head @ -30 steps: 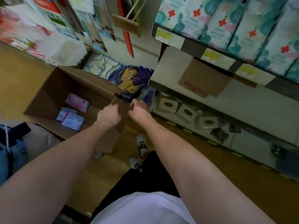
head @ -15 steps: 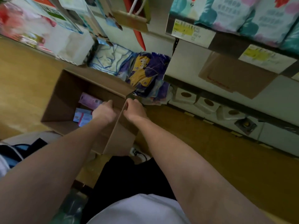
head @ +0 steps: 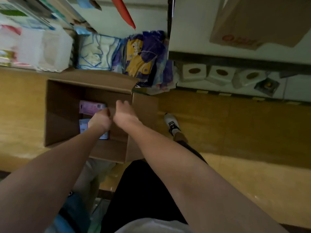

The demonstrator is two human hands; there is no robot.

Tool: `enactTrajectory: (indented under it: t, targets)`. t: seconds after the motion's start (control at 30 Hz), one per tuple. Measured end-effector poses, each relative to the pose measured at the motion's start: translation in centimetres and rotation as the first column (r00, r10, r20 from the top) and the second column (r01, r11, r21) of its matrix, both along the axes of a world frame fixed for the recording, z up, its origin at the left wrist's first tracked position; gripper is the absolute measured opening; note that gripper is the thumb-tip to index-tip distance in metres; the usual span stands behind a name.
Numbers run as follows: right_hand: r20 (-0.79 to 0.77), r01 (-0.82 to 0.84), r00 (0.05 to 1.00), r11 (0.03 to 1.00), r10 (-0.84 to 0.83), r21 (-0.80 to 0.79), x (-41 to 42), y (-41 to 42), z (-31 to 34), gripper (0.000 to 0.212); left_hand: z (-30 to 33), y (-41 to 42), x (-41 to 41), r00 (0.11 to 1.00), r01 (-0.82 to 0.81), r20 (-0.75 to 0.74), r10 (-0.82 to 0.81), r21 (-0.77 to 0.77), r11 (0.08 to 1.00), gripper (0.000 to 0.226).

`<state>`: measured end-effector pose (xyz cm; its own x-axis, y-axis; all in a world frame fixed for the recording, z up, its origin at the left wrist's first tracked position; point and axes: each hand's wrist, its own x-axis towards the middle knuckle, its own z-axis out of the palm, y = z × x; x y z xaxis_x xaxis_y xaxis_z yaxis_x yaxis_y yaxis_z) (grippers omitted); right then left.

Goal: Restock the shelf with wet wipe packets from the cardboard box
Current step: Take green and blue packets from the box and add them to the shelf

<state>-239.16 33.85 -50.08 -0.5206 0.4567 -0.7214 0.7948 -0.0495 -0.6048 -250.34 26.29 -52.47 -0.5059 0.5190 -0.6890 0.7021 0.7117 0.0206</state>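
Wood floor, your hands inside box over packets; left hand and right hand curled, grip unclear

One view is given, taken from the person's head and tilted steeply down and forward. Both forearms are seen close, running up from the lower edge to the open cardboard box on the floor. The shelf's foot is seen beyond.
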Motion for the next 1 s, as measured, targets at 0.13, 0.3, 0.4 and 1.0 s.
enactTrajectory:
  t: [0.13,0.3,0.4,1.0]
  targets:
    - [0.023,-0.034,0.999,0.999,0.035,-0.006,-3.4,-3.1,-1.9,0.039,-2.6,-2.3,-2.6,0.997,0.076,0.023,-0.075,-0.038,0.996,0.020]
    - [0.085,-0.046,0.995,0.998,0.049,-0.044,-5.0,-5.9,-5.7,0.049,-5.8,-4.6,-5.7,0.997,0.079,0.031,-0.077,-0.073,0.994,0.028]
    - [0.094,-0.023,0.995,0.998,0.030,-0.067,-5.9,-7.3,-7.9,0.053,-7.7,-5.9,-7.7,0.996,0.085,0.030,-0.083,-0.090,0.992,0.039]
    - [0.127,-0.194,0.972,0.980,0.199,-0.053,-12.5,-14.1,-18.6,0.056,-18.3,-8.6,-16.1,0.972,0.231,0.014,-0.236,-0.257,0.938,0.060]
